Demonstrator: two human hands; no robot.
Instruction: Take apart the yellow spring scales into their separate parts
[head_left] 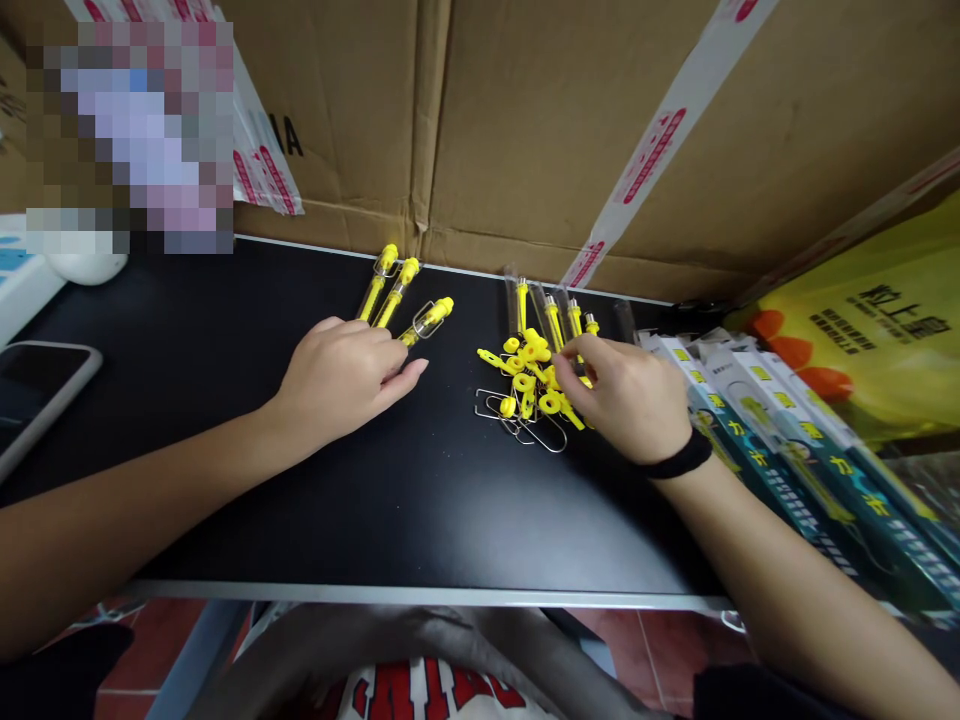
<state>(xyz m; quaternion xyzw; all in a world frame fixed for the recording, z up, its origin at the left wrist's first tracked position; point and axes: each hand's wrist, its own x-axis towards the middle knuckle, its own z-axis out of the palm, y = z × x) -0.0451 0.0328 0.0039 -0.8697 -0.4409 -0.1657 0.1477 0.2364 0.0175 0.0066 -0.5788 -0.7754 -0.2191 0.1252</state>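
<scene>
My left hand (345, 375) rests palm down over the lower ends of three clear tubes with yellow tops (431, 318), some with wire clips. Its thumb is stretched out away from the fingers, which are partly hidden under the hand. At the right, my right hand (630, 395) reaches into a pile of small yellow plastic parts (523, 383), thumb and forefinger drawn together. What lies between those fingertips is hidden. Bent metal wire loops (551, 440) lie at the pile's front edge. Behind it lie several clear tubes with yellow rods and metal ends (523, 300).
Cardboard boxes (510, 130) stand along the back edge of the black table (420, 500). Printed packages (795, 440) and a yellow bag (870, 320) crowd the right side. On the left lie a phone (37, 390) and a white object (86, 265).
</scene>
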